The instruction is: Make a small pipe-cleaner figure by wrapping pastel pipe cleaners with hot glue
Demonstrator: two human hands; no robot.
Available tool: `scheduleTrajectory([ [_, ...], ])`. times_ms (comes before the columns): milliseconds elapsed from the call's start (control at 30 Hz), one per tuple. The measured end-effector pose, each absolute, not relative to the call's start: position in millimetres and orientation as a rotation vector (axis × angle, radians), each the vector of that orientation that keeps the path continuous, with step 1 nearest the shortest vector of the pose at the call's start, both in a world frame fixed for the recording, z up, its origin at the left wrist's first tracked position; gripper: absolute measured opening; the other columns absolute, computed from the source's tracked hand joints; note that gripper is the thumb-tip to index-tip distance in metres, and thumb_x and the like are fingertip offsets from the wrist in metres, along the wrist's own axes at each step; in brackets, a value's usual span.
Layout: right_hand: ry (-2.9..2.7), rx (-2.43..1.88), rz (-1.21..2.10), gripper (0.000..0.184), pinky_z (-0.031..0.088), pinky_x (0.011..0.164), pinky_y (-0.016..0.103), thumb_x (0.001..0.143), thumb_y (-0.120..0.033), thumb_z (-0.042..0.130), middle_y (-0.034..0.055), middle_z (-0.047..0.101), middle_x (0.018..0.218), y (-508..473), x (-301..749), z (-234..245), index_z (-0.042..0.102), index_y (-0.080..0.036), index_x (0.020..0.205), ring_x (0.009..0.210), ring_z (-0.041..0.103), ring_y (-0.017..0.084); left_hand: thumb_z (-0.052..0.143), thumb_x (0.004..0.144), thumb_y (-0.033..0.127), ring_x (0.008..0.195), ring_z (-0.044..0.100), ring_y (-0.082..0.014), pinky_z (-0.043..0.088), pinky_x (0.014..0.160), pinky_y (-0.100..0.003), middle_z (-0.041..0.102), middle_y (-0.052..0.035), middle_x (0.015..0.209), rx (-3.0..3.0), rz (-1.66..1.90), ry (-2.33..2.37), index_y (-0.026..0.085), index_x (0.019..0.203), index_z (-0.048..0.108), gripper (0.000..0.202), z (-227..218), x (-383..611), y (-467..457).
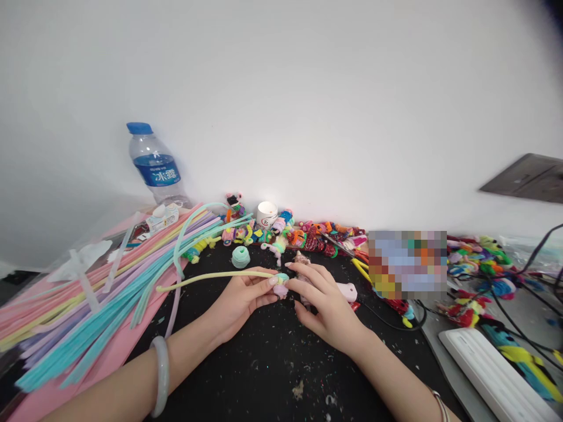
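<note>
My left hand (250, 291) pinches a small fuzzy pipe-cleaner piece (280, 288) in mint, yellow and lilac between thumb and fingers. A long pale yellow pipe cleaner (211, 275) runs from it to the left, its far end bent over. My right hand (323, 299) is just to the right, fingers apart, with the index fingertip at the piece's edge. Whether that fingertip presses on it, I cannot tell. Partly hidden behind my right hand lies a pale pink tool (348, 291) with a black cable. A mint coil (240, 257) sits on the black mat beyond my left hand.
Loose pastel pipe cleaners (105, 310) fan across a pink sheet at left. Behind them a water bottle (156, 167) leans at the wall. Several pipe-cleaner figures line the back around a paper cup (267, 214) and scissors (338, 243). A white power strip (492, 375) and cables lie right.
</note>
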State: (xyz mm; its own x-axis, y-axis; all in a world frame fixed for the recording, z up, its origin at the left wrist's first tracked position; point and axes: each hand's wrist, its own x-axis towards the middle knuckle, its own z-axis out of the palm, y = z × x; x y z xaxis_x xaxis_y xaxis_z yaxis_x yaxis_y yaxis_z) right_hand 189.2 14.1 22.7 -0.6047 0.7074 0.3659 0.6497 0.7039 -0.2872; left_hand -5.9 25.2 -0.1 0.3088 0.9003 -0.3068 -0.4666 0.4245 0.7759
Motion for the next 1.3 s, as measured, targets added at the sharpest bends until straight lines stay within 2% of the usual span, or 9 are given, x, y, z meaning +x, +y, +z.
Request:
scheduleTrajectory([
  [400,-2.481,-1.083,-0.020,0.043,0.043,0.090,0.046,0.085,-0.012,0.047,0.0098,0.044,0.138,10.2,190.8,19.5,0.051,-0.024,0.126,0.120,0.041,0.029,0.069,0.078,0.023,0.078,0.067,-0.0124,0.052,0.073,-0.022,0.071,-0.0020,0.082,0.696,1.015,0.780,0.017,0.090,0.063,0.015,1.7,-7.9,27.0],
  [567,-2.485,-1.086,-0.036,0.046,0.042,0.089,0.046,0.085,-0.012,0.046,0.0098,0.041,0.140,10.5,192.6,18.3,0.049,-0.024,0.129,0.119,0.041,0.030,0.070,0.077,0.025,0.081,0.066,-0.0127,0.052,0.074,-0.023,0.071,-0.0026,0.086,0.750,1.040,0.806,0.017,0.091,0.063,0.018,3.6,-6.9,26.4],
  [933,-2.360,-1.066,-0.001,0.047,0.043,0.088,0.044,0.082,-0.010,0.048,0.0128,0.046,0.134,9.5,193.2,16.6,0.047,-0.023,0.127,0.116,0.047,0.028,0.071,0.074,0.028,0.088,0.065,-0.0178,0.052,0.076,-0.028,0.070,-0.0051,0.093,0.808,1.066,0.888,0.018,0.093,0.064,0.022,7.1,-6.1,24.9],
  [1033,-2.252,-1.035,-0.017,0.037,0.044,0.086,0.042,0.083,-0.011,0.049,0.0132,0.053,0.125,10.1,196.1,14.4,0.051,-0.021,0.119,0.111,0.051,0.027,0.071,0.074,0.027,0.092,0.064,-0.0188,0.050,0.080,-0.029,0.069,-0.0055,0.096,0.793,1.054,0.863,0.018,0.095,0.065,0.023,6.9,-5.9,24.2],
  [1167,-2.105,-1.022,0.003,0.013,0.047,0.076,0.037,0.082,-0.012,0.054,0.0109,0.059,0.107,9.4,198.5,11.2,0.053,-0.020,0.091,0.098,0.055,0.024,0.070,0.076,0.027,0.097,0.061,-0.0188,0.049,0.083,-0.030,0.066,-0.0047,0.101,0.767,1.054,0.805,0.020,0.098,0.065,0.024,5.1,-5.9,23.6],
  [1300,-2.032,-1.074,0.027,0.014,0.047,0.066,0.031,0.081,-0.011,0.057,0.0076,0.059,0.094,9.2,197.6,8.6,0.048,-0.020,0.075,0.085,0.056,0.019,0.068,0.078,0.026,0.093,0.061,-0.0175,0.049,0.083,-0.030,0.066,-0.0046,0.100,0.739,1.052,0.764,0.021,0.102,0.064,0.024,3.9,-6.6,24.2],
])
